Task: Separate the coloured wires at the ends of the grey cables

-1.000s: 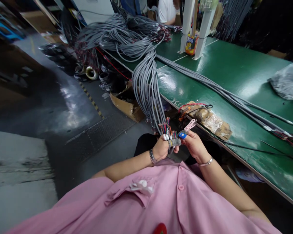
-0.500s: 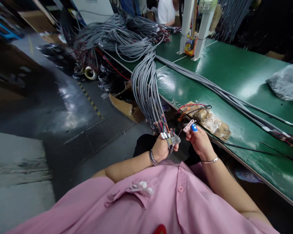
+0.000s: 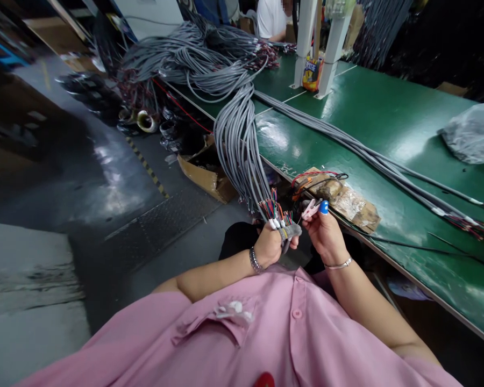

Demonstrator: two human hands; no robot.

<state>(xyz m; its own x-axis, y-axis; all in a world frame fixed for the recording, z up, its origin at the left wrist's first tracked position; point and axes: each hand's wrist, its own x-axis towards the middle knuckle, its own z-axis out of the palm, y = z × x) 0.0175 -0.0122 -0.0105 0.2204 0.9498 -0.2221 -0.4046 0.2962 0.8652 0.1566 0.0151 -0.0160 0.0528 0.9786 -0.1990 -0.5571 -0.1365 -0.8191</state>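
Observation:
My left hand (image 3: pixel 268 246) is closed around the ends of several grey cables (image 3: pixel 242 126). Stripped coloured wires (image 3: pixel 273 206) and white collars stick up above the fist. A grey knitted cover (image 3: pixel 290 231) sits on its thumb. To the right, my right hand (image 3: pixel 326 234) pinches a small pink clip-like tool (image 3: pixel 310 210), its two arms apart in a V. A blue cover (image 3: pixel 324 207) is on that thumb. The tool is close to the wire ends; whether a thin wire reaches it, I cannot tell.
The green table (image 3: pixel 371 123) carries more grey cables (image 3: pixel 347 141), a taped cardboard block (image 3: pixel 349 204) at its near edge, white posts and a plastic bag (image 3: pixel 474 134). An open carton (image 3: pixel 205 174) stands on the floor below. A person (image 3: pixel 271 20) is across the table.
My left hand has shifted slightly right with the cables. In my right hand the pink tool has turned, and its arms now show apart. The view has moved a little.

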